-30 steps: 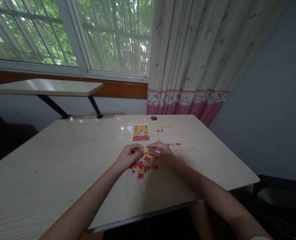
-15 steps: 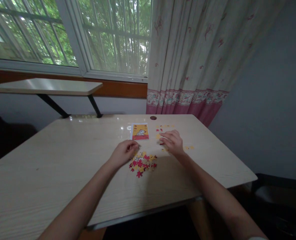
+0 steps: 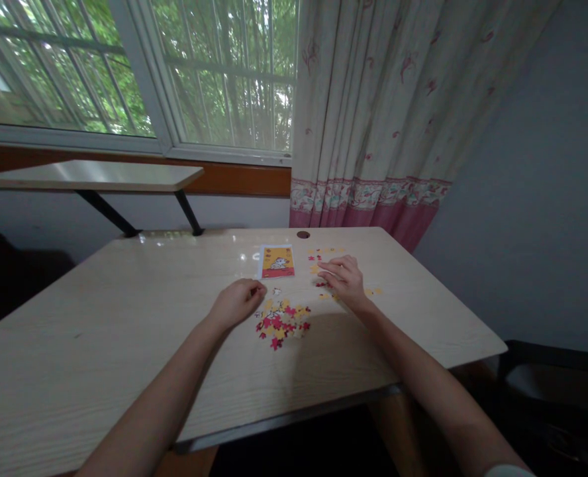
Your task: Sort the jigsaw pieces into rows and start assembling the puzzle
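Note:
My left hand [image 3: 238, 302] rests at the left of the puzzle pile, its fingers curled and the tips pressed together. Whatever they hold, if anything, is hidden. A small white puzzle piece [image 3: 277, 291] lies just right of those fingertips. The loose pile of red, yellow and white puzzle pieces [image 3: 283, 324] spreads below it. My right hand [image 3: 343, 277] hovers over sorted pieces on the right, thumb and forefinger a little apart, nothing visible between them. Red pieces [image 3: 322, 285] sit under its fingers, and yellow pieces [image 3: 314, 269] lie at its fingertips.
A picture card [image 3: 278, 262] with a white dog on orange and red lies behind the pile. A row of yellow pieces [image 3: 331, 250] runs along the back right. The table [image 3: 149, 318] has a cable hole [image 3: 303, 234] and a raised shelf [image 3: 95, 175] at its back.
My left hand has drawn back slightly to the left, baring the white piece beside its fingertips. My right hand stays at nearly the same spot.

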A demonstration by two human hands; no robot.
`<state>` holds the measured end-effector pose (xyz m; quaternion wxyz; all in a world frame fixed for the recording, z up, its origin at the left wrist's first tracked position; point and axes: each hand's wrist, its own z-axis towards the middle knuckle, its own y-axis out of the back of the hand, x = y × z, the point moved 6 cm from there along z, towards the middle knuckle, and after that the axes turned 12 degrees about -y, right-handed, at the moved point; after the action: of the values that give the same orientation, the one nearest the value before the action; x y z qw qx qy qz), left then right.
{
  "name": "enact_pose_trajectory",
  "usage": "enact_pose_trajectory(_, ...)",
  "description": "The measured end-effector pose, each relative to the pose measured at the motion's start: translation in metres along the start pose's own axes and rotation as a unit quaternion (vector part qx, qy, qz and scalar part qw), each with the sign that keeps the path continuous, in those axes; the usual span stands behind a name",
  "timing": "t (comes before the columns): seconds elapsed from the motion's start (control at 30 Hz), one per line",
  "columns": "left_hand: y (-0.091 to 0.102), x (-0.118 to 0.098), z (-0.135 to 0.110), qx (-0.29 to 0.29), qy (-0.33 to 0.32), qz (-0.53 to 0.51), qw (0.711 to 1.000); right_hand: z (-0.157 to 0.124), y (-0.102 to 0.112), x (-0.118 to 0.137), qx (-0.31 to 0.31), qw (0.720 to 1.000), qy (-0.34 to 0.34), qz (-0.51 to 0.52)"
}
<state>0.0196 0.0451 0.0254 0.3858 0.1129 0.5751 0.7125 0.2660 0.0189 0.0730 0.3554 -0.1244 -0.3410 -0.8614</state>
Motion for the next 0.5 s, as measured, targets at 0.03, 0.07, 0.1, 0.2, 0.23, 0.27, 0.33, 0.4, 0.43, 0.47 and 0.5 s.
enact_pose_trajectory(0.03,0.0,0.0,0.0,-0.001,0.0,-0.001,1.0,0.0,0.0,0.001,0.0,1.0,0.002,0.001)
enact_pose_trajectory(0.07,0.0,0.0,0.0,-0.001,-0.001,-0.003,1.0,-0.001,0.0,0.002,0.001,1.0,0.002,0.002)
enact_pose_trajectory(0.1,0.0,0.0,0.0,-0.001,-0.001,-0.004,1.0,0.0,0.0,0.002,0.002,1.0,0.001,0.001)
enact_pose_trajectory(0.2,-0.001,0.001,0.0,0.004,0.002,-0.006,1.0,0.004,0.006,-0.001,0.003,1.0,0.0,0.006)
enact_pose_trajectory(0.23,-0.002,0.001,0.0,0.005,0.004,-0.007,1.0,0.008,0.01,-0.005,0.001,1.0,-0.002,0.01)
enact_pose_trajectory(0.27,-0.002,0.001,0.001,0.006,0.005,-0.007,1.0,0.012,0.015,-0.011,-0.002,1.0,-0.006,0.013)
enact_pose_trajectory(0.33,-0.003,0.0,0.001,0.006,0.005,-0.006,1.0,0.023,0.023,-0.033,-0.01,0.999,-0.033,0.011)
enact_pose_trajectory(0.4,-0.004,-0.001,0.001,0.006,0.004,-0.002,1.0,0.035,0.027,-0.067,-0.006,0.996,-0.091,-0.004)
enact_pose_trajectory(0.43,-0.004,-0.002,0.002,0.007,0.002,0.001,1.0,0.041,0.027,-0.088,0.005,0.991,-0.132,-0.013)
enact_pose_trajectory(0.47,-0.004,-0.003,0.002,0.007,-0.001,0.003,1.0,0.045,0.025,-0.111,0.022,0.982,-0.183,-0.026)
enact_pose_trajectory(0.5,-0.005,-0.004,0.002,0.008,-0.003,0.003,1.0,0.047,0.023,-0.131,0.033,0.976,-0.212,-0.038)
